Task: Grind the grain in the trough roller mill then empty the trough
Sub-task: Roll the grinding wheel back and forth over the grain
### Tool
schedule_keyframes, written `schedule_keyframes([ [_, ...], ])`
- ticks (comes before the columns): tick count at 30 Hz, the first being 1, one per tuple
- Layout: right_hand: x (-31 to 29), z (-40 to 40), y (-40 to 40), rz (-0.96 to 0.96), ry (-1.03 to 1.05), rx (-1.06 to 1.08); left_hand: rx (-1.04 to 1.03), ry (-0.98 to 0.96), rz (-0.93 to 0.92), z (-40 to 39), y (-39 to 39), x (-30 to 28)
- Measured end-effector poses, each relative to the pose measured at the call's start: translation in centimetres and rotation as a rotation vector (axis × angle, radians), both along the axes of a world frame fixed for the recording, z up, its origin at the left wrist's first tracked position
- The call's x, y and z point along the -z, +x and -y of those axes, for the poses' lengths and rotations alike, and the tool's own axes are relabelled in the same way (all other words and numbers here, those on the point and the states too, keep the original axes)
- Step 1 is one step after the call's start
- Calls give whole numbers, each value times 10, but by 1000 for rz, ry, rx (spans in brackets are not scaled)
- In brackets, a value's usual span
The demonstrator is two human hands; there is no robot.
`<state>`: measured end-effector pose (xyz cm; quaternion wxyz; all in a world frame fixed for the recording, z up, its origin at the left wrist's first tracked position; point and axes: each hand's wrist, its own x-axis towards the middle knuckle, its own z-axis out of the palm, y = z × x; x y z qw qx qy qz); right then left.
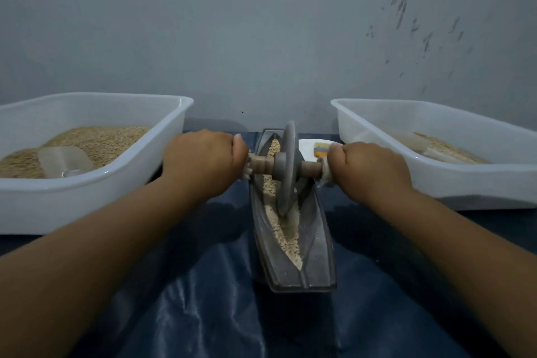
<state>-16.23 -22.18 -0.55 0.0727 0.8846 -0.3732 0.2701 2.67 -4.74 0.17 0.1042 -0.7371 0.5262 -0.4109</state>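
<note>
A dark boat-shaped metal trough (316,253) lies lengthwise in front of me on a dark blue sheet. Pale crushed grain (286,229) fills its groove. A grey roller wheel (286,166) stands on edge in the groove near the far half, with a wooden axle (261,164) through its hub. My left hand (203,160) grips the axle's left end. My right hand (369,167) grips the right end, which is wrapped in white cloth. Both fists are curled tightly and hide the axle ends.
A white plastic tub (96,183) at the left holds whole grain and a clear scoop (65,161). A second white tub (453,183) at the right holds some grain and another scoop. A small white dish (311,148) sits behind the trough. A grey wall rises close behind.
</note>
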Motion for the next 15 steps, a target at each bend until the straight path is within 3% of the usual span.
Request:
schedule_keyframes([
  [8, -14, 8, 23, 73, 29, -6, -99, -18, -87, 5, 4, 9],
  [12, -10, -16, -3, 23, -174, -56, -42, -255, -429, -19, -15, 17],
  [15, -11, -32, -14, -6, -364, -35, 12, -231, -412, -35, -24, 23],
])
